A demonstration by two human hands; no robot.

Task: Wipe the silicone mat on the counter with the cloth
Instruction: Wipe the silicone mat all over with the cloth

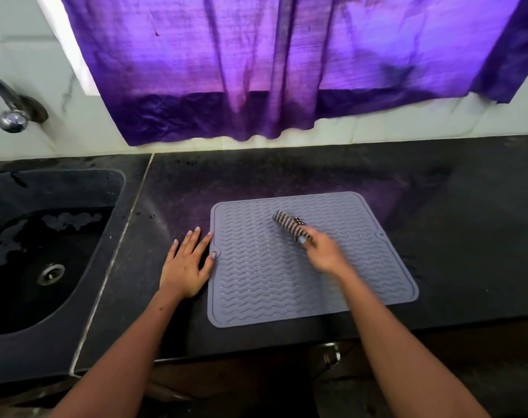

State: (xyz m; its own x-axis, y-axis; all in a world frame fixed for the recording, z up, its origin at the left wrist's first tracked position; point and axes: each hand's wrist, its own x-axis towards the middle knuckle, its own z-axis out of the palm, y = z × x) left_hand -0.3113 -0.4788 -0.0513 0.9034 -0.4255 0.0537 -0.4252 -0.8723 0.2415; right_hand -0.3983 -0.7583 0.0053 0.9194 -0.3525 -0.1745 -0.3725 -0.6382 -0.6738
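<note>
Silicone, grey and ribbed with wavy lines, makes up the one square mat (302, 282) in front of you; it lies flat on the dark speckled stone counter (452, 206), turned slightly out of line with the front edge. On its far half sits one folded cloth with black-and-white stripes (286, 226), resting on the ribs. Your right hand (324, 251) grips the near end of that cloth, fingers curled around it, the wrist crossing the middle of the mat; the hand is a little blurred. Your left hand (187, 263) lies flat on the counter just beside the mat's left edge, fingers straight and spread, holding nothing, with the thumb tip touching the small round tab on that edge. You have two bare forearms reaching in from the bottom. To your left, past a pale seam in the stone, is one dark sink (30, 236) with water pooled in it and a single metal drain (51, 274). One chrome tap (10, 110) juts from the white tiled wall above it. One purple curtain (286, 61) hangs behind the counter.
</note>
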